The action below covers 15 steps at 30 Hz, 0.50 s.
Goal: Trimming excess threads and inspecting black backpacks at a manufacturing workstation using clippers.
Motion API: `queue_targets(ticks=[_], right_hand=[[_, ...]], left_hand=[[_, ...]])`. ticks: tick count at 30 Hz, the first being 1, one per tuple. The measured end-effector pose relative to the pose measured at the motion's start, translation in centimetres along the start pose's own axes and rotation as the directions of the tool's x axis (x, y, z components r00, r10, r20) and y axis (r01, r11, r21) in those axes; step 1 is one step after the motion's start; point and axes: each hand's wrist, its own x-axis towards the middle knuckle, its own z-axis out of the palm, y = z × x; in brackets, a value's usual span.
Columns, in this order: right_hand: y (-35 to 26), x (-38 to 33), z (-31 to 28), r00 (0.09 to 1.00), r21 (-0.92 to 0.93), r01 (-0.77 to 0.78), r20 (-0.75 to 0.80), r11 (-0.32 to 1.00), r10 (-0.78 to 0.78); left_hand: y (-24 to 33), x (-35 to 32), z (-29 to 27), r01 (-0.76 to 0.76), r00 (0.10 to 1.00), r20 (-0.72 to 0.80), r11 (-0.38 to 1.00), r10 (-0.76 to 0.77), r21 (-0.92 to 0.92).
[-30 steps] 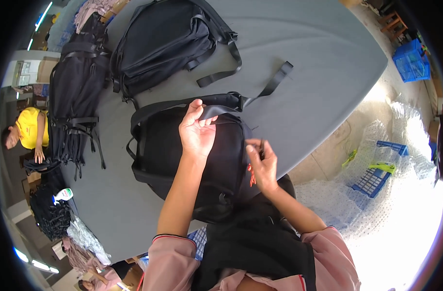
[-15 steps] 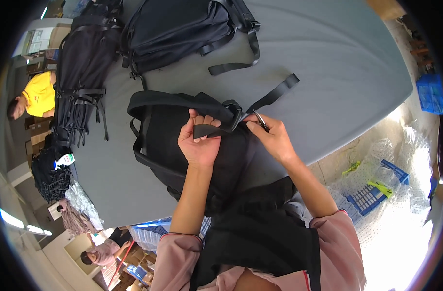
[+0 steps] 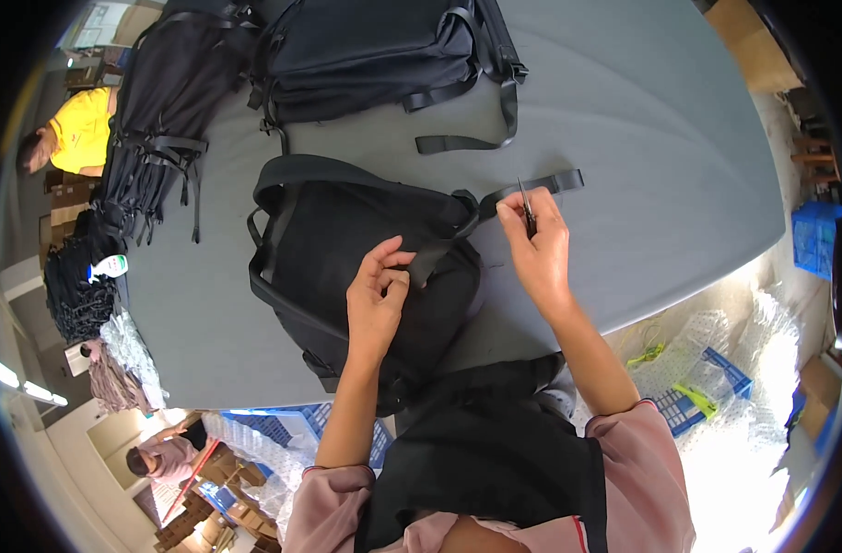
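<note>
A black backpack [image 3: 347, 258] lies flat on the grey table [image 3: 642, 147] in front of me. My left hand [image 3: 377, 295] pinches one of its shoulder straps [image 3: 430, 263] where it crosses the bag. My right hand [image 3: 534, 247] grips a small thin pair of snips [image 3: 526, 205], blades pointing up, right by the loose end of a black strap [image 3: 541, 184] that runs off the bag's top corner.
A second black backpack [image 3: 384, 55] lies at the far side of the table and a third [image 3: 163, 111] at the far left. A person in yellow [image 3: 71, 138] sits at left. Blue crates [image 3: 707, 396] and bubble wrap lie on the floor at right.
My left hand has slid down the strap toward me. My right hand has moved out to the right along the loose strap end, and the snips now show in it.
</note>
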Motion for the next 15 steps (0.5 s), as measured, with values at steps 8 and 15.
queue_targets(ticks=[8, 15], right_hand=[[-0.2, 4.8, 0.2, 0.791, -0.219, -0.088, 0.578, 0.972, 0.202], [-1.2, -0.2, 1.2, 0.649, 0.294, -0.561, 0.737, 0.774, 0.190]], left_hand=[[0.7, 0.6, 0.4, 0.074, 0.997, -0.031, 0.995, -0.072, 0.067], [2.1, -0.2, 2.1, -0.265, 0.936, -0.211, 0.959, 0.282, 0.105]])
